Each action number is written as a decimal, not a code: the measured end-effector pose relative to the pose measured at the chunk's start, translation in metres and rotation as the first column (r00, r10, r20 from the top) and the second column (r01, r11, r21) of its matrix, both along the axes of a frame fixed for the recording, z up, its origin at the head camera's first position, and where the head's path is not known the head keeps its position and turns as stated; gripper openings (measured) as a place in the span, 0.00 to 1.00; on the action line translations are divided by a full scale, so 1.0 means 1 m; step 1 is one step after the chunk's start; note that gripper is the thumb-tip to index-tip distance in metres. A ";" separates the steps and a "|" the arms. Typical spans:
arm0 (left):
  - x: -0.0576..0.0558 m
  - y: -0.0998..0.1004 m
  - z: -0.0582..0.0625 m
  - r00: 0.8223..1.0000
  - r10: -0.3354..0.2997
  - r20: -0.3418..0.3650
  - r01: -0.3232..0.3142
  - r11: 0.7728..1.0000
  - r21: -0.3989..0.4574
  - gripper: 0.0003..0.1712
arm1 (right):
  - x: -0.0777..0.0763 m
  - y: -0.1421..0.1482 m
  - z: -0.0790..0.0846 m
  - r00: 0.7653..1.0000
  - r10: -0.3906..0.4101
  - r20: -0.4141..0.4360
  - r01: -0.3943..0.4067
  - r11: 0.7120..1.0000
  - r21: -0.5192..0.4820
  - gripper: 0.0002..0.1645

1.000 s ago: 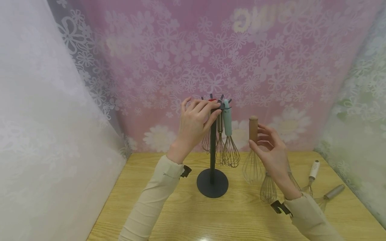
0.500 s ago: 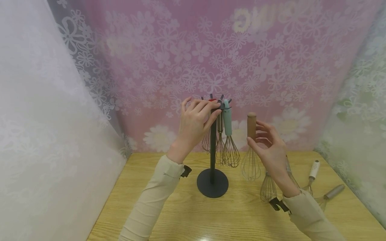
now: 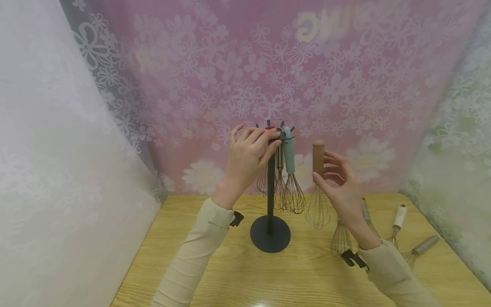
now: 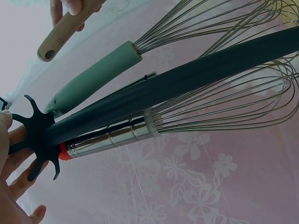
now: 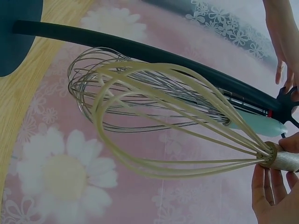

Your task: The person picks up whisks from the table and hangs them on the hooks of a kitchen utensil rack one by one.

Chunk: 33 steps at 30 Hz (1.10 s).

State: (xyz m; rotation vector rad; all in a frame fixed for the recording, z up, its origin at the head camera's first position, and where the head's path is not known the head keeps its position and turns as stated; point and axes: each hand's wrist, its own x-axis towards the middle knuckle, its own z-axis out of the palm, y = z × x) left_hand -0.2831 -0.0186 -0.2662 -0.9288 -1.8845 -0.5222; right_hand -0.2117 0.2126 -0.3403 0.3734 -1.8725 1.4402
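Note:
My left hand (image 3: 249,149) holds the hooked top of a black rack (image 3: 270,196), with thumb and fingers about the hub between the hooks (image 4: 32,135). From the hooks hang a mint-handled whisk (image 3: 290,155), a metal-handled whisk (image 4: 112,137) with a red end and at least one more whisk, partly hidden behind the left hand. To the right of the rack, my right hand (image 3: 345,189) pinches a wooden-handled whisk (image 3: 318,157) between thumb and fingers. It is upright, wires down, its pale loops (image 5: 266,161) overlapping the hanging whisks in the right wrist view.
Several whisks lie on the wooden table (image 3: 230,273) at the right: a white-handled one (image 3: 400,216), a grey-handled one (image 3: 426,245) and others partly under my right forearm. The rack's round base (image 3: 261,236) stands mid-table. Flowered cloth (image 3: 230,85) hangs behind and at both sides.
My right hand has moved slightly left and up with the wooden-handled whisk, closer to the rack. The left hand and the rack stay where they were.

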 end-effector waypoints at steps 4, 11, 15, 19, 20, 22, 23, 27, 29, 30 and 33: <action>0.000 0.000 0.000 1.000 0.016 0.000 -0.016 1.000 -0.006 0.14 | -0.002 -0.003 0.003 1.000 0.013 -0.010 -0.013 1.000 -0.006 0.37; 0.000 0.001 0.000 1.000 0.025 -0.001 -0.025 1.000 -0.009 0.14 | -0.004 -0.006 0.007 1.000 -0.002 -0.028 0.003 1.000 0.018 0.38; 0.000 0.000 0.000 1.000 0.018 0.001 -0.018 1.000 -0.004 0.13 | -0.004 -0.009 0.011 0.999 0.000 -0.040 0.001 0.999 0.035 0.38; 0.000 0.000 0.000 1.000 0.019 0.004 -0.018 1.000 -0.005 0.13 | -0.004 -0.011 0.015 0.999 0.008 -0.036 -0.006 0.999 0.041 0.38; 0.001 0.000 0.000 1.000 0.020 0.005 -0.020 1.000 -0.006 0.13 | -0.004 -0.011 0.015 0.999 0.009 -0.033 -0.007 0.999 0.044 0.38; 0.001 0.000 0.000 1.000 0.022 0.005 -0.022 1.000 -0.009 0.14 | -0.004 -0.012 0.017 1.000 0.016 -0.025 -0.015 0.999 0.046 0.37; 0.001 0.000 0.000 1.000 0.024 0.005 -0.024 1.000 -0.011 0.14 | -0.003 -0.013 0.019 1.000 0.020 -0.021 -0.019 0.999 0.048 0.37; 0.001 0.000 0.000 1.000 0.024 0.009 -0.024 1.000 -0.014 0.14 | -0.002 -0.014 0.022 1.000 0.026 -0.003 -0.025 0.998 0.055 0.36; 0.001 0.000 0.001 1.000 0.024 0.010 -0.023 1.000 -0.014 0.14 | -0.002 -0.015 0.024 1.000 0.021 0.001 -0.021 0.998 0.061 0.36; 0.001 0.000 0.001 1.000 0.023 0.010 -0.023 1.000 -0.012 0.14 | -0.002 -0.016 0.025 1.000 0.021 0.003 -0.021 0.998 0.063 0.36; 0.001 0.000 0.001 1.000 0.020 0.008 -0.020 1.000 -0.009 0.14 | -0.002 -0.017 0.027 1.000 0.023 0.009 -0.024 0.997 0.069 0.36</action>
